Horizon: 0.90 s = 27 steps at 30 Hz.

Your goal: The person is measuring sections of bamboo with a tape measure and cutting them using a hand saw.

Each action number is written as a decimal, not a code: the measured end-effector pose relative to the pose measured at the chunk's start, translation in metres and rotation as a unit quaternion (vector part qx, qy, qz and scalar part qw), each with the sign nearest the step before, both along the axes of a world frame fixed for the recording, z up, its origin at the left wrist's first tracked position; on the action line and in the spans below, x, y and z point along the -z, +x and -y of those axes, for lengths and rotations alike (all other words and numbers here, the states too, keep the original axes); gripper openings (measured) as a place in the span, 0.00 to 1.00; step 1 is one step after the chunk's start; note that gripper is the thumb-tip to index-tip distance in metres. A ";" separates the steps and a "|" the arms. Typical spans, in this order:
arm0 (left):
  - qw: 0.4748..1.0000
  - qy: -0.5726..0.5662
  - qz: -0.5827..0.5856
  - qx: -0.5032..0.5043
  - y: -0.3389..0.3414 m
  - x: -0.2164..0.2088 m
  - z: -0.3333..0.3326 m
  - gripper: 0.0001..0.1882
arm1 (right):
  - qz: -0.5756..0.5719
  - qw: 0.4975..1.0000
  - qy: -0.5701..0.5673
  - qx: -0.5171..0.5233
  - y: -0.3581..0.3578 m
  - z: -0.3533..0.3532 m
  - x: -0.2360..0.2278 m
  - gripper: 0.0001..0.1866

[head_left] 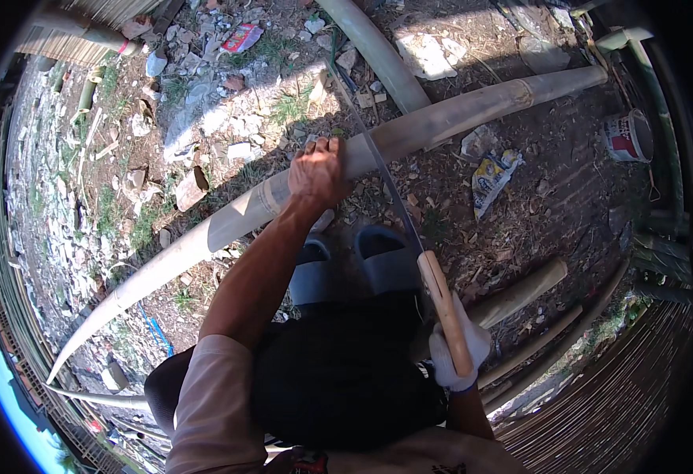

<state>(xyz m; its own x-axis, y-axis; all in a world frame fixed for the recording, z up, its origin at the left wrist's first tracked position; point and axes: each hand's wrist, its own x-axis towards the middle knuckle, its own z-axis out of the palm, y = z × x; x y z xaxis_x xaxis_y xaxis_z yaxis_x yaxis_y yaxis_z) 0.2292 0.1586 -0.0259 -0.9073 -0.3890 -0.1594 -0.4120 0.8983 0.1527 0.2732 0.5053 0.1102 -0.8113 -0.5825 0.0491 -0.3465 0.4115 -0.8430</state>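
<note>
A long thick bamboo pole (429,126) lies across in front of me, from the lower left up to the upper right. Bare and wrapped over its top, my left hand (317,170) grips the pole near the middle. My right hand (461,347), in a white glove, is closed round the wooden handle of a handsaw (398,201). The saw's narrow blade crosses the pole just right of my left hand, its tip pointing away from me. Whether the teeth have cut into the bamboo I cannot tell.
Another bamboo pole (374,51) meets the long one from behind. Cut bamboo pieces (520,292) lie at the right, beside a bundle of thin strips (599,395). A white bucket (629,136) sits at far right. Wrappers (495,180), stones and chips litter the ground around my sandals (382,257).
</note>
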 end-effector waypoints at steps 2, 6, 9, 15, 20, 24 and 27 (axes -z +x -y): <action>1.000 0.022 0.016 -0.009 0.002 0.003 -0.002 0.41 | 0.026 0.999 0.037 -0.001 0.014 -0.019 -0.021 0.31; 0.999 0.037 0.028 -0.020 -0.005 -0.004 -0.003 0.42 | -0.076 0.997 -0.015 0.005 -0.019 0.032 -0.002 0.29; 0.995 0.080 0.055 -0.033 -0.008 -0.014 0.000 0.41 | 0.011 0.998 -0.048 -0.030 -0.049 0.063 0.019 0.31; 0.997 0.041 0.062 -0.037 -0.007 -0.008 0.000 0.45 | -0.037 0.999 -0.014 -0.030 -0.002 -0.011 -0.011 0.34; 0.998 0.051 -0.018 -0.027 -0.004 0.007 -0.005 0.39 | -0.021 0.995 -0.096 -0.022 -0.055 0.065 0.061 0.27; 0.999 0.022 -0.048 -0.005 -0.001 0.002 -0.001 0.42 | 0.057 0.990 -0.126 -0.007 -0.087 0.087 0.058 0.31; 0.996 0.026 -0.087 -0.002 -0.006 -0.006 0.013 0.41 | 0.033 0.995 -0.085 0.038 -0.084 0.045 0.015 0.31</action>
<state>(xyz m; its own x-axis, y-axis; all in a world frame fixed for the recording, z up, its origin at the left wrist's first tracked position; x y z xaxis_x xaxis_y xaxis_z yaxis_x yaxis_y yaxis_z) 0.2231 0.1460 -0.0200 -0.9211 -0.3889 -0.0204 -0.3797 0.8852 0.2690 0.1891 0.4602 0.0948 -0.8574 -0.5073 0.0870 -0.2617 0.2842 -0.9224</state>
